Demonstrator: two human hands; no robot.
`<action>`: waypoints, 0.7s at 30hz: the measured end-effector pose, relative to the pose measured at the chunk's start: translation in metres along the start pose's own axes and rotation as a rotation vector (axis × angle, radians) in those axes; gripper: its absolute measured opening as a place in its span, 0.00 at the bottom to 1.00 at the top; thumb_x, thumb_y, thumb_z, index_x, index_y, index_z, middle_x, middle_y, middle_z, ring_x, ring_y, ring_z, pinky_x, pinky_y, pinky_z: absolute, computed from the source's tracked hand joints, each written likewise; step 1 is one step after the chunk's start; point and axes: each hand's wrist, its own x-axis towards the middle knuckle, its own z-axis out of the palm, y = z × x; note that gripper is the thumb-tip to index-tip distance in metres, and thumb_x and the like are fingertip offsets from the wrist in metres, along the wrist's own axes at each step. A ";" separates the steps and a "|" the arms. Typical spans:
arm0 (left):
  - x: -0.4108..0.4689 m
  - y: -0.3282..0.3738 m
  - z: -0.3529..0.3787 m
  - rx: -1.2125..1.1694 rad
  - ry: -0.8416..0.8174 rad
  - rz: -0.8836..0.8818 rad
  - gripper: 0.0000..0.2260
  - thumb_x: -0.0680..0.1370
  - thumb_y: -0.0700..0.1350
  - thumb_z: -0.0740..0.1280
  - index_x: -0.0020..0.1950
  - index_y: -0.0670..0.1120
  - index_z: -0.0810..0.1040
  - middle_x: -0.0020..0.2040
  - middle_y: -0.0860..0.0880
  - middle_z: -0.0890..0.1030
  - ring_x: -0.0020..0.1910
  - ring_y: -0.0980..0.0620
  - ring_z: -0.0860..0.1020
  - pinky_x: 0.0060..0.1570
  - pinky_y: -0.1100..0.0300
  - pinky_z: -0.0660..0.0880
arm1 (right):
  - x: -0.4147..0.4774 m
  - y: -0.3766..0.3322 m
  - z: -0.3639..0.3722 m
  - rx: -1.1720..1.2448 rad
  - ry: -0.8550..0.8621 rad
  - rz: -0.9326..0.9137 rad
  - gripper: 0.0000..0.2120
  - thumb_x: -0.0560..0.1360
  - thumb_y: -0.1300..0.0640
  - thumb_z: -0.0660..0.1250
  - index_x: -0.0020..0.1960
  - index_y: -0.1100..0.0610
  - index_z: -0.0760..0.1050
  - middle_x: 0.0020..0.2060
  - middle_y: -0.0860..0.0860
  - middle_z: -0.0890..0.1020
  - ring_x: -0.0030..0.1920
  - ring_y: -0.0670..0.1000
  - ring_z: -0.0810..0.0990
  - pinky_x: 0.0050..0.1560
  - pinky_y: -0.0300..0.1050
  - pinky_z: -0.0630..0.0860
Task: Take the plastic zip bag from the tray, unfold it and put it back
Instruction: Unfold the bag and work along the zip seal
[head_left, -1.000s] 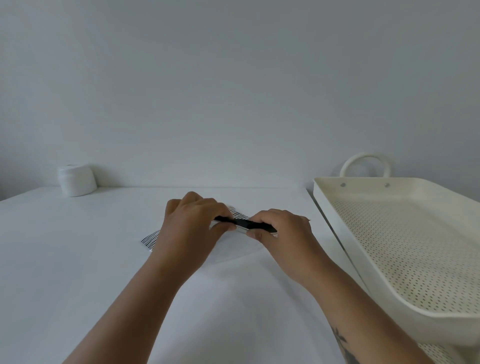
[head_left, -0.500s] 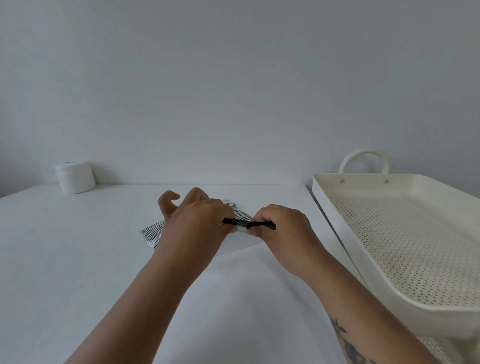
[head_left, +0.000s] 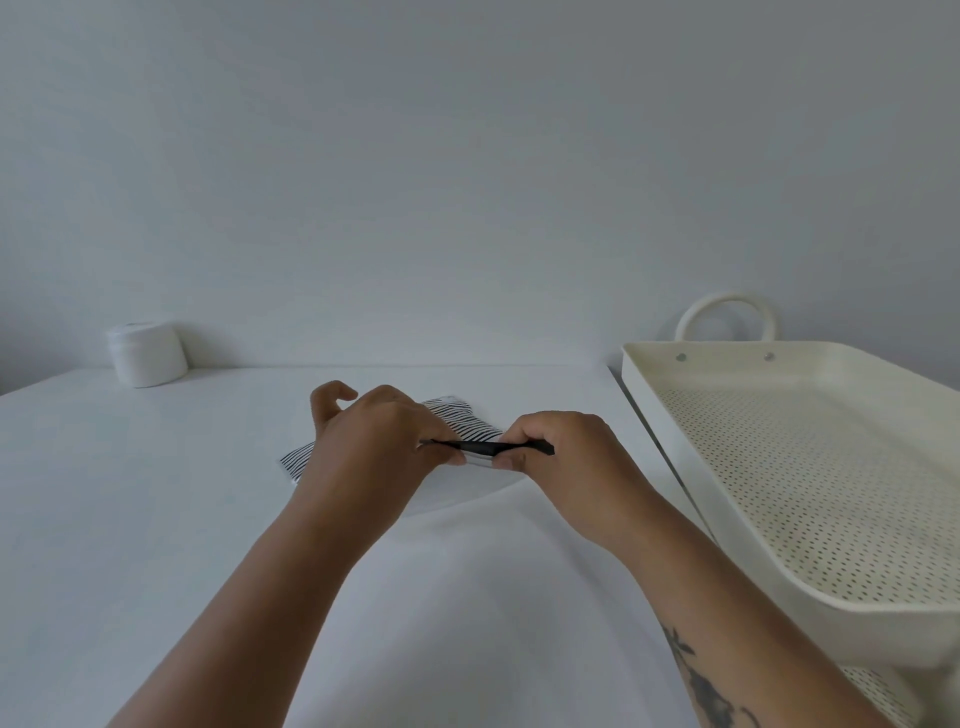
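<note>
Head view shows left hand (head_left: 382, 441) and right hand (head_left: 558, 457) fingers pinching the zip bag (head_left: 470, 427) above the worktop (head_left: 156, 493), beside the tray (head_left: 810, 467); uneven pulling could tear its black zip strip (head_left: 480, 446).

You are looking at the plastic zip bag (head_left: 470, 423) lying on the white table (head_left: 156, 493), well left of the tray (head_left: 779, 582) and not inside it. The bag is showing thin black and white stripes on its far part, while a clear, pale part is spreading toward you. Its black zip strip (head_left: 480, 446) is running nearly level, lifted a little above the surface. The tray is sitting at the right; it is cream coloured, with a dotted floor, raised walls and a round handle at the far end.
</note>
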 end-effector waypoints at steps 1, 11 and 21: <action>0.000 0.000 0.000 0.001 -0.002 0.007 0.06 0.75 0.52 0.71 0.37 0.57 0.82 0.34 0.57 0.82 0.44 0.61 0.75 0.47 0.59 0.47 | 0.000 0.000 0.000 -0.001 0.000 0.001 0.01 0.72 0.52 0.71 0.42 0.46 0.80 0.29 0.46 0.78 0.32 0.45 0.69 0.35 0.40 0.63; -0.001 -0.001 0.003 -0.004 -0.031 -0.004 0.07 0.76 0.53 0.69 0.38 0.57 0.80 0.34 0.60 0.80 0.45 0.60 0.72 0.46 0.58 0.48 | -0.001 0.000 0.002 -0.030 -0.009 -0.014 0.02 0.73 0.51 0.70 0.42 0.49 0.80 0.29 0.44 0.75 0.32 0.44 0.69 0.38 0.38 0.61; -0.006 0.009 -0.004 0.066 -0.023 0.052 0.09 0.73 0.59 0.69 0.49 0.58 0.79 0.41 0.61 0.80 0.53 0.59 0.73 0.57 0.51 0.51 | -0.002 -0.004 0.004 -0.114 0.019 -0.119 0.03 0.76 0.54 0.68 0.43 0.49 0.78 0.35 0.44 0.78 0.39 0.47 0.74 0.41 0.41 0.66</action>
